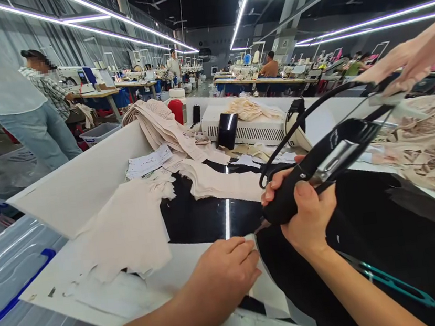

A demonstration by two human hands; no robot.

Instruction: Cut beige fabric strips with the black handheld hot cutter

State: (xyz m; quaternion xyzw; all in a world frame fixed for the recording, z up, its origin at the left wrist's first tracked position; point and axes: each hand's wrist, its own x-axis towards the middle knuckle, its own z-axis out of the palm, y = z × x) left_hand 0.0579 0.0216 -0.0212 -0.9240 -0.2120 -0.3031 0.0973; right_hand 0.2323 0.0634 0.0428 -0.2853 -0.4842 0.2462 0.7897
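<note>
My right hand (311, 215) is wrapped round a black corded handheld tool (288, 191) with a shiny metal plate on its side. The tool is tilted, its lower end near my left fingers. My left hand (226, 267) is closed, fingertips pressed together at the edge of a pale cloth piece (271, 291) on the table. Stacked cream fabric pieces (126, 227) lie left of it, and a cream fabric strip (223, 181) is behind it. At the upper right, another person's hands (407, 63) hold something pale beside the tool's cord (306, 110).
A glossy black surface (204, 217) covers much of the white-walled table (85, 187). A teal-handled tool (403, 285) lies at right. Patterned fabric (434, 152) is heaped beyond. A phone (227, 130) leans on a vented white box (253, 132). Clear plastic bins (15, 262) stand left.
</note>
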